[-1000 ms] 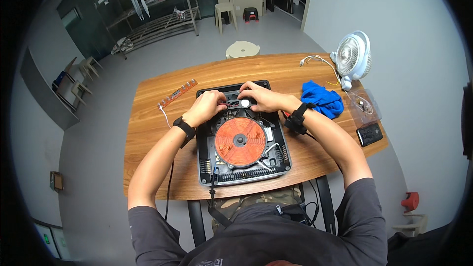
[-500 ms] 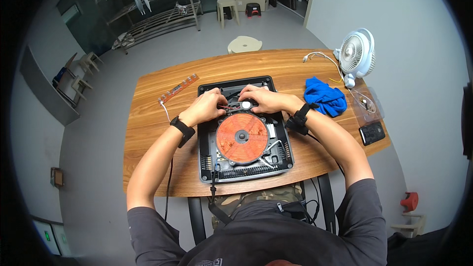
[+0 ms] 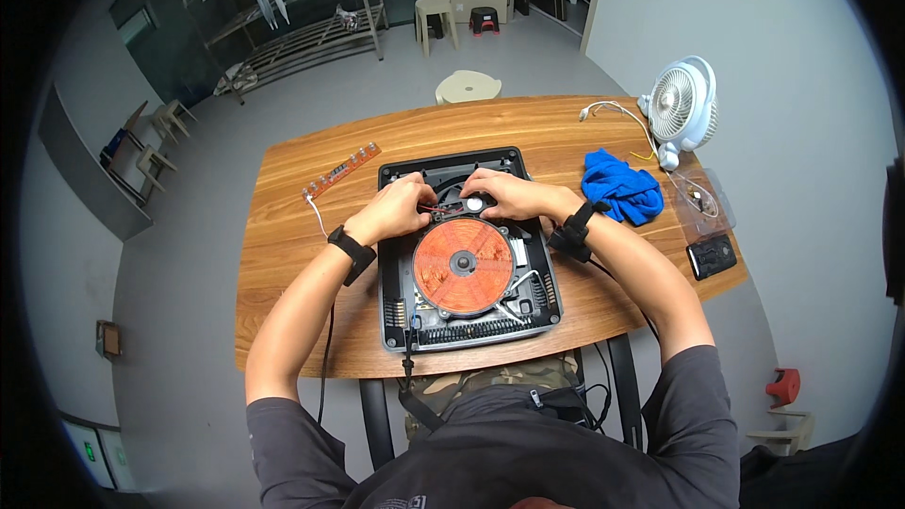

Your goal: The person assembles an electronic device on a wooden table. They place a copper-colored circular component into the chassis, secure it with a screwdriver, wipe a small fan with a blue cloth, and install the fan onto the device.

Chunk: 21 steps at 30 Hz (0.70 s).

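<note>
An opened induction cooker [image 3: 391, 306] lies on the wooden table in front of me, its round copper coil [image 3: 463, 266] facing up. Just beyond the coil is a small black cooling fan [image 3: 452, 208] with a white round hub. My left hand [image 3: 403, 206] has its fingers closed at the fan's left side, where thin red wires show. On the other side, my right hand [image 3: 504, 195] grips the fan beside the hub, thumb near and fingers beyond. Fingertips of both hands are partly hidden, and whether the fan sits fully down in the casing cannot be told.
A narrow orange circuit board [image 3: 341, 172] with a white cable lies left of the cooker. To the right are a blue cloth [image 3: 622, 187], a white desk fan [image 3: 681, 106], a clear plastic tray [image 3: 718, 214] and a black box-like item [image 3: 712, 255]. A stool [image 3: 468, 86] stands beyond the table.
The fan's white hub has shifted slightly right and toward me, and its black body has turned a little. Both hands stay on it, with only small finger movements.
</note>
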{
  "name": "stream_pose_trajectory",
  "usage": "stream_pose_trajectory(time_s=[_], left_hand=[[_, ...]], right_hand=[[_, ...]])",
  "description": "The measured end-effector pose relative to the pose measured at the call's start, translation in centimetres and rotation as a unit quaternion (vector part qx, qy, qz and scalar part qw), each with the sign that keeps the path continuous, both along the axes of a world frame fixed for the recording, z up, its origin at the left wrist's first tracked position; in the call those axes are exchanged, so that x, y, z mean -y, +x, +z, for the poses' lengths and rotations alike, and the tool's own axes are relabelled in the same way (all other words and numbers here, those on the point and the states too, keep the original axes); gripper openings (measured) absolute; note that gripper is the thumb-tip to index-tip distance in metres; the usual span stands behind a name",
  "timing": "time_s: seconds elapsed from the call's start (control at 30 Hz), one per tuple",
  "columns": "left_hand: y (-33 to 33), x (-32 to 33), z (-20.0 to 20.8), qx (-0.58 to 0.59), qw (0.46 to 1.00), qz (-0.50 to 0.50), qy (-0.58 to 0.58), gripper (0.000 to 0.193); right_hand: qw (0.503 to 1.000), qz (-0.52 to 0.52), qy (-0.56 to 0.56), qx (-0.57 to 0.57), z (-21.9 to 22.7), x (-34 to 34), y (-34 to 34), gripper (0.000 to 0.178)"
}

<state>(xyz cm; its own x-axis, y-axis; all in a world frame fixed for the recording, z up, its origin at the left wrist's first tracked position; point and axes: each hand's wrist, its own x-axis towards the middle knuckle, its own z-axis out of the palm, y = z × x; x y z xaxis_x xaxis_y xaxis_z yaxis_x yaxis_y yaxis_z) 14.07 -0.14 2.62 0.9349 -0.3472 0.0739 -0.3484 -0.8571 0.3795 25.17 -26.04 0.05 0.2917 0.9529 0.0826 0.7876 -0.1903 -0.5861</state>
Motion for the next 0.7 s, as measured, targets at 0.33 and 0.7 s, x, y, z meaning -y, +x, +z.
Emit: stream_pose_trajectory(time_s=[0.33, 0.7], left_hand=[[-0.5, 0.4, 0.6, -0.015, 1.0, 0.009, -0.001, 0.037], [0.0, 0.2, 0.4, -0.016, 1.0, 0.009, 0.007, 0.035]], right_hand=[[1.0, -0.007, -0.021, 0.006, -0.2, -0.4, -0.1, 0.051], [0.999, -0.002, -0.045, 0.006, 1.3, 0.3, 0.2, 0.055]])
